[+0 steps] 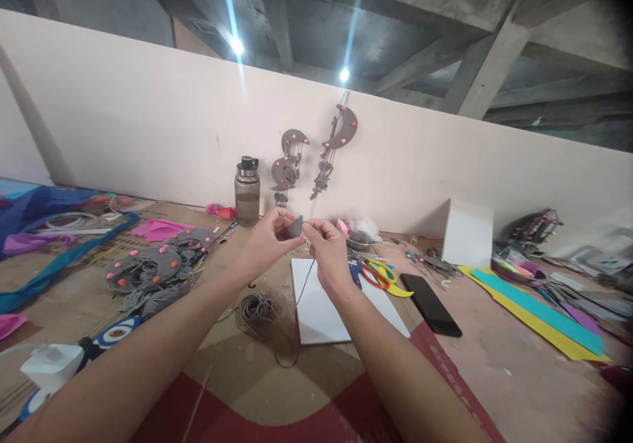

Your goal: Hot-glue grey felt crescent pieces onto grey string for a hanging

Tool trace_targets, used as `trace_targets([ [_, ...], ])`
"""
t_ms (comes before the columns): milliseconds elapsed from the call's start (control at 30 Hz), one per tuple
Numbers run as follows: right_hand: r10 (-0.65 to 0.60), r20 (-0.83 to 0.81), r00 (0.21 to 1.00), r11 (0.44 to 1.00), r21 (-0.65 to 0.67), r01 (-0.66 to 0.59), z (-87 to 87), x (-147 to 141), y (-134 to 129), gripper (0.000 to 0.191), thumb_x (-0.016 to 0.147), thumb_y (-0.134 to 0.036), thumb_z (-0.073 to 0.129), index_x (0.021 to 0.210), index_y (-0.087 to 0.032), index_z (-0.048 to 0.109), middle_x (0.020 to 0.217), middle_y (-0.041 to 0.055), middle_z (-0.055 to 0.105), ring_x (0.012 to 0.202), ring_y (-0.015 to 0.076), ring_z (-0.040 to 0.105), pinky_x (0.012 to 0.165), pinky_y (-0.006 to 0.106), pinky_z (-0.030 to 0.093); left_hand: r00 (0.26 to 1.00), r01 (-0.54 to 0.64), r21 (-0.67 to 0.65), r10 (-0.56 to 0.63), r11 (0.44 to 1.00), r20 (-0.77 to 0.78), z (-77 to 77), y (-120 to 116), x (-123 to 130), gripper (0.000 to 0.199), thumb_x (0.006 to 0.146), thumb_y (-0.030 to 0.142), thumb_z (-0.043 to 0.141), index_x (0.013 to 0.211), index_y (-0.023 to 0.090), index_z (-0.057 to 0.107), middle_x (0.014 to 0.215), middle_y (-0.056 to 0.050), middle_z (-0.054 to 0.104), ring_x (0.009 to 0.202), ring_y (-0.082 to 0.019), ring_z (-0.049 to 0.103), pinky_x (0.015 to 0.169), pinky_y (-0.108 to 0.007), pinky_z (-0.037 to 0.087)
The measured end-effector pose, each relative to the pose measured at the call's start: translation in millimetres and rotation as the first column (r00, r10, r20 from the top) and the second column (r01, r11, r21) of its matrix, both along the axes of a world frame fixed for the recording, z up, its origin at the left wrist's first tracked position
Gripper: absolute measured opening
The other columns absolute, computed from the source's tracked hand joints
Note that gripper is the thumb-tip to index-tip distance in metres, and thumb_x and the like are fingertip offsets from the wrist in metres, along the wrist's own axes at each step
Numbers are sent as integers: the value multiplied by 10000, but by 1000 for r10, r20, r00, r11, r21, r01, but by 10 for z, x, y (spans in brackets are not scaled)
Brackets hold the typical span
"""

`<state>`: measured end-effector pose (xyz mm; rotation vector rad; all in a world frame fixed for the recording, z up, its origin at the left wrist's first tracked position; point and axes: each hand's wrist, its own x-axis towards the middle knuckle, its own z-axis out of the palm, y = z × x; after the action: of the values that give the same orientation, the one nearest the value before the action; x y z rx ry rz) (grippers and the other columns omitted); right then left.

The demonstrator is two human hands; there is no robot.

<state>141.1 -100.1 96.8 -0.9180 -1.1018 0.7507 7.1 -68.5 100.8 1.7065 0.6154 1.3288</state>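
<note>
My left hand (271, 237) is closed on a small grey felt-like piece (293, 229), gripping it between thumb and fingers. A tiny blue spot shows at the top of the piece. Against its right side, my right hand (326, 248) pinches a grey cord (307, 279), which trails down over the white sheet. The exact point where cord and piece meet is hidden by my fingertips. Below my hands lies a loose coil of the same cord (257, 308) on the cardboard. Scissors with red and yellow handles (378, 275) rest just right of my right wrist.
A water bottle (246, 191) stands by the white wall. Grey crescent hangings with pink and orange dots (345, 126) hang there. Similar dotted grey pieces (143, 270) lie left. On the right are a black phone (431, 304), coloured strips (539, 311) and a white board (467, 233).
</note>
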Motion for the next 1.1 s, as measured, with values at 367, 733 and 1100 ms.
trace_targets([
  [367, 40, -16, 999, 999, 12, -39, 2, 6, -13, 290, 756, -475, 693, 803, -189, 673, 734, -18, 619, 602, 99, 459, 544, 237, 332, 995, 73, -70, -67, 995, 77, 18, -62, 18, 380, 721, 304, 785, 973, 205, 518, 831, 17, 587, 628, -99, 518, 513, -218, 431],
  [733, 44, -109, 993, 997, -55, -50, 58, 19, -44, 302, 666, -440, 758, 786, -187, 643, 662, -50, 579, 521, 72, 376, 495, 234, 289, 995, 80, -105, -72, 991, 75, 34, -89, 23, 289, 739, 333, 747, 975, 173, 704, 838, -22, 660, 602, -113, 535, 499, -236, 455],
  [1100, -69, -20, 997, 998, -6, 69, 24, 24, -21, 279, 684, -417, 745, 816, -179, 686, 585, -79, 441, 525, 74, 359, 508, 233, 293, 998, 20, -125, -28, 992, -63, 54, -103, -2, 291, 814, 452, 688, 936, 194, 747, 762, -4, 657, 500, -75, 456, 433, -203, 379],
])
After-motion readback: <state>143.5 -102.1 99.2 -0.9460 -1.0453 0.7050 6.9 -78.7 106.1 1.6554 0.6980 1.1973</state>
